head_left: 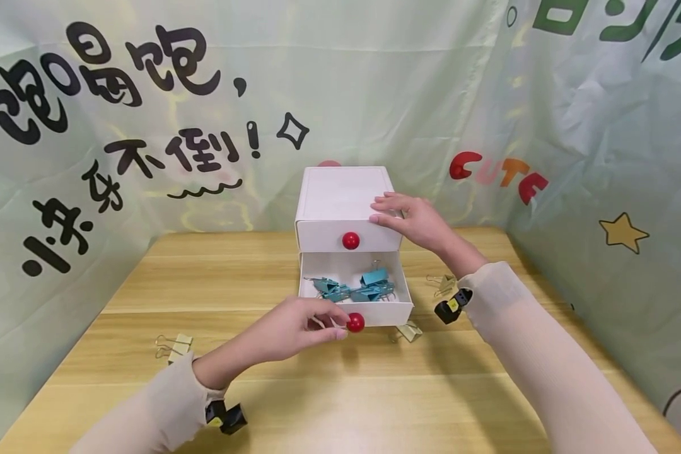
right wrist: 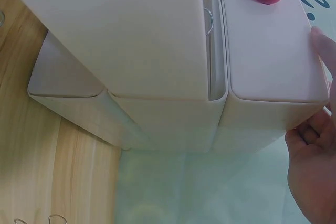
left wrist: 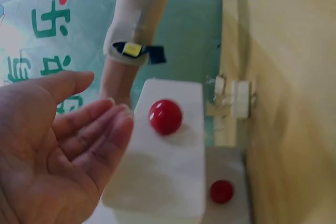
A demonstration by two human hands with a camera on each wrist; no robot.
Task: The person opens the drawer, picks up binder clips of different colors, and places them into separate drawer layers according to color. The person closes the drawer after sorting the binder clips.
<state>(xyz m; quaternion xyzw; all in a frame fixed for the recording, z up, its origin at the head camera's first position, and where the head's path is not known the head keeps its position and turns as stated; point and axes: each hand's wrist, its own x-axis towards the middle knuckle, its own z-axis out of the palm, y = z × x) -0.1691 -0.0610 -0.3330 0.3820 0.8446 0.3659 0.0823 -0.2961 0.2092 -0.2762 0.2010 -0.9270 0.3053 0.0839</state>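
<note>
A white drawer box (head_left: 340, 192) with round red knobs stands at the back of the table. Its middle drawer (head_left: 387, 313) is pulled out and holds several blue binder clips (head_left: 376, 291). By that drawer's red knob (head_left: 355, 322) is my left hand (head_left: 303, 321); in the left wrist view, its loosely bent fingers (left wrist: 113, 135) are apart from the knob. My right hand (head_left: 414, 219) rests on the box's upper right edge, fingers on top and thumb near the front. The right wrist view shows the closed top drawer (right wrist: 273, 51) and the lower tier (right wrist: 65, 74).
Pale yellow binder clips lie on the wooden table (head_left: 204, 277): one clip (head_left: 180, 347) at the left, another clip (head_left: 410, 331) by the drawer's front right corner, and one more clip (head_left: 444, 285) right of the box. A printed cloth (head_left: 318, 75) hangs behind.
</note>
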